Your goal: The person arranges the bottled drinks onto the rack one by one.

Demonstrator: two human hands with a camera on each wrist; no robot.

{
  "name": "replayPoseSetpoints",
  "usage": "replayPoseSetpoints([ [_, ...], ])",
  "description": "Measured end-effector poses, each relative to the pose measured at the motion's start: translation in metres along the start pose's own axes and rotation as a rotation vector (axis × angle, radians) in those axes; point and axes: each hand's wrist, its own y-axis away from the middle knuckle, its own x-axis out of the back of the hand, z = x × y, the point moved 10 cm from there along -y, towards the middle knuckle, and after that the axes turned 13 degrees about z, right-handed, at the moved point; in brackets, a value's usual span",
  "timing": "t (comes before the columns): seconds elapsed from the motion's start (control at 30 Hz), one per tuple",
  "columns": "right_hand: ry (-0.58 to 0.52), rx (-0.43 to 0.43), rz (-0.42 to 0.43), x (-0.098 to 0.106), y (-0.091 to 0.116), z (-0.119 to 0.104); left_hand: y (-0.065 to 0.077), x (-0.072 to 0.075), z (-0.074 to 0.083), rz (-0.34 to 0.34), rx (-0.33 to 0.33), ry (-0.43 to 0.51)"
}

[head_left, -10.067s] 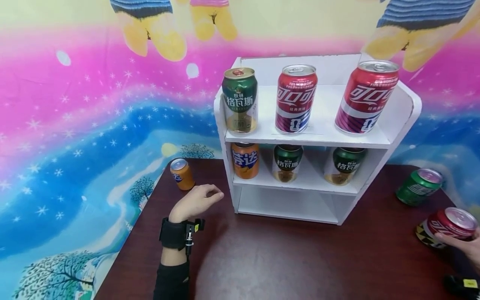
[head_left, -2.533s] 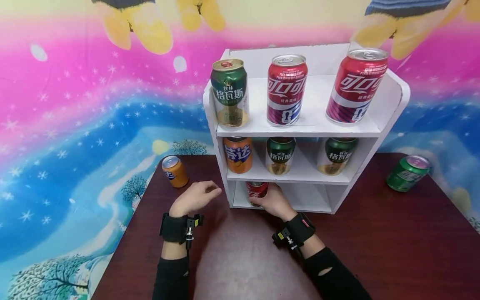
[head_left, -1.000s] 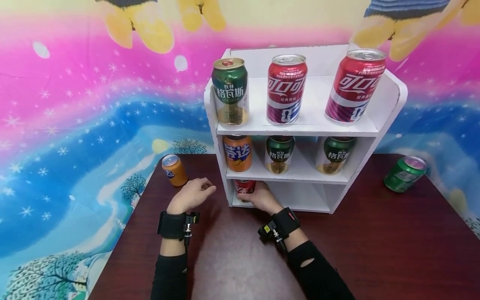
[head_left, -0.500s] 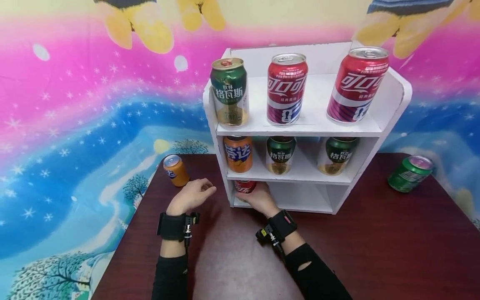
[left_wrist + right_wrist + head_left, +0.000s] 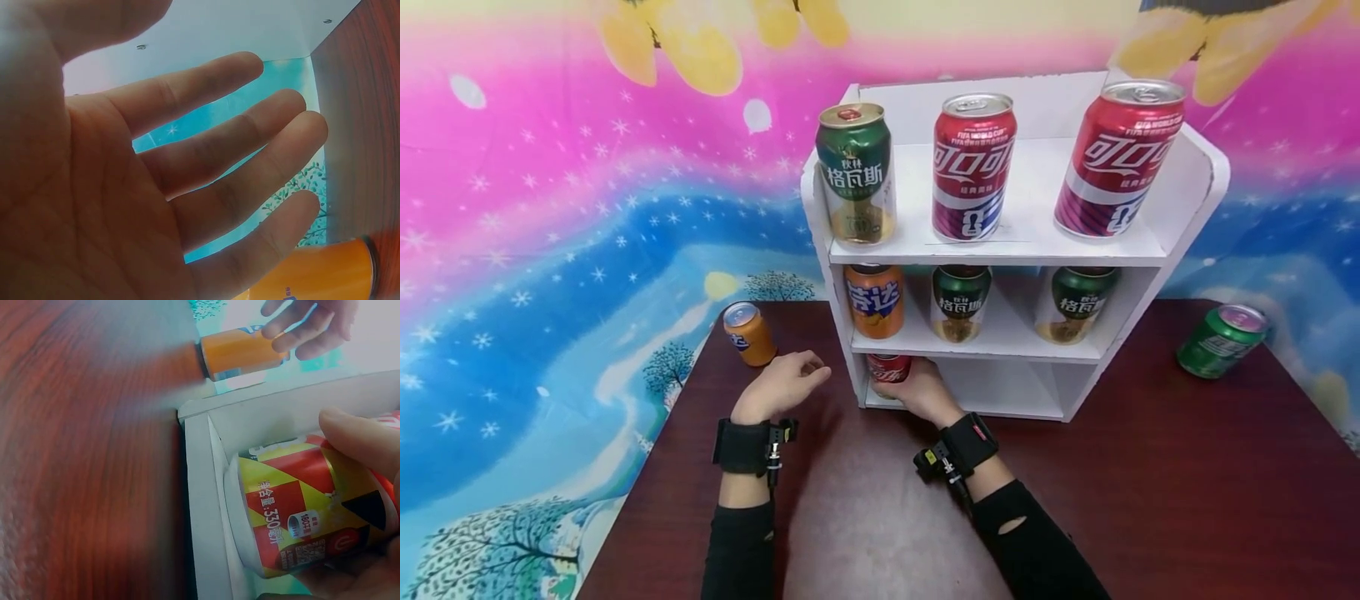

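Note:
My right hand (image 5: 927, 393) grips a red cola can (image 5: 887, 367) in the left end of the bottom shelf. In the right wrist view the can's red and yellow patterned side (image 5: 300, 506) shows, with its base at the shelf floor and the thumb over its upper part. The palm side of the grip is partly hidden. My left hand (image 5: 781, 386) hovers beside the shelf with its fingers relaxed and nothing in them. Behind it an orange soda can (image 5: 751, 335) stands on the table; the left wrist view shows those spread fingers (image 5: 219, 137).
The white shelf unit (image 5: 970, 354) holds a green kvass can (image 5: 854, 175) and two red cola cans (image 5: 973, 167) on top. An orange can (image 5: 874, 302) and two kvass cans (image 5: 959, 305) fill the middle tier. A green can (image 5: 1222, 342) stands at the table's right.
My right hand has brought the cola can from the table's right side into the bottom shelf, then moved it left to the end. Over the last second it hardly moves. My left hand stays put.

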Motion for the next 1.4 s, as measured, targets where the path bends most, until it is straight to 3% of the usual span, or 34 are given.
replayPoseSetpoints([
  [0.2, 0.019, 0.041, 0.025, 0.0, 0.003, -0.006, 0.001, -0.001, 0.0, -0.006, 0.007, 0.009],
  [0.43, 0.042, 0.079, 0.169, 0.006, 0.006, -0.016, 0.001, 0.002, 0.0, 0.016, -0.011, 0.011],
  [0.53, 0.068, 0.078, 0.189, 0.009, 0.006, -0.016, 0.0, 0.001, -0.001, 0.013, -0.004, 0.013],
  [0.93, 0.076, 0.004, 0.075, 0.006, 0.003, -0.007, -0.001, -0.003, -0.004, -0.007, 0.016, 0.006],
  [1.4, 0.027, 0.036, -0.058, 0.0, 0.003, -0.006, -0.001, -0.003, -0.005, -0.003, 0.03, 0.001],
])
